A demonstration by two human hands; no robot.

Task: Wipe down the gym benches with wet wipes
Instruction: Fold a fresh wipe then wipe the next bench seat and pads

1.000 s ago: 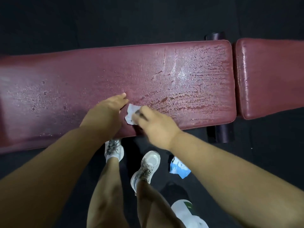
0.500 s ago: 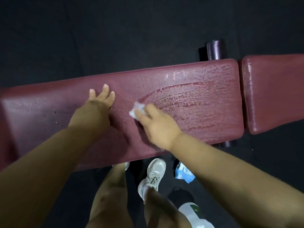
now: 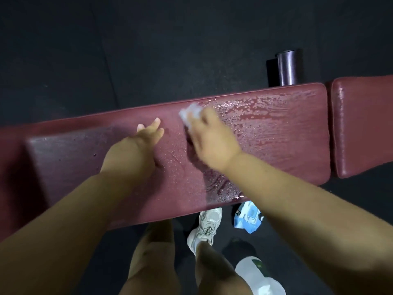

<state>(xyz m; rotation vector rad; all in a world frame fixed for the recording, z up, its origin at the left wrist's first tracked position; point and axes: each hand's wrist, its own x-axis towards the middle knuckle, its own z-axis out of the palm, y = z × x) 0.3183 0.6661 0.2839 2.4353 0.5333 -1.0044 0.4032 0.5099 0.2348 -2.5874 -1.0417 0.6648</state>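
bench pad [image 3: 63,162]: long maroon cushion, runs across the view from the left edge; left part looks dull and mostly dry, a few droplets on it
floor [image 3: 148,50]: dark matting on both sides of the bench
left hand [image 3: 136,150]: palm down on the pad near its middle, fingers straight and close together, pointing to the far edge; holds nothing
wet wipe [image 3: 191,113]: small white bunched wad on the pad top, near the far edge, just right of the left hand; sticks out past the right fingertips
shoe [image 3: 205,228]: pale trainer on the floor at the near edge of the pad, between the two forearms
right hand [image 3: 212,141]: on top of the wipe, fingers bent over it and gripping it against the pad; motion blur, finger detail not readable
wipes pack [image 3: 247,218]: blue and white soft pack on the floor, just beside the shoe, partly under the right forearm
bottle [image 3: 259,279]: white container with a dark green label, bottom edge of view, near the right leg
wet zone [image 3: 265,124]: right part of the pad shiny, beaded and streaked with liquid
roller [image 3: 288,68]: dark cylinder behind the pad's far edge
second pad [image 3: 361,128]: same maroon, beside the long pad's right end, narrow gap between them, glossy along its left edge
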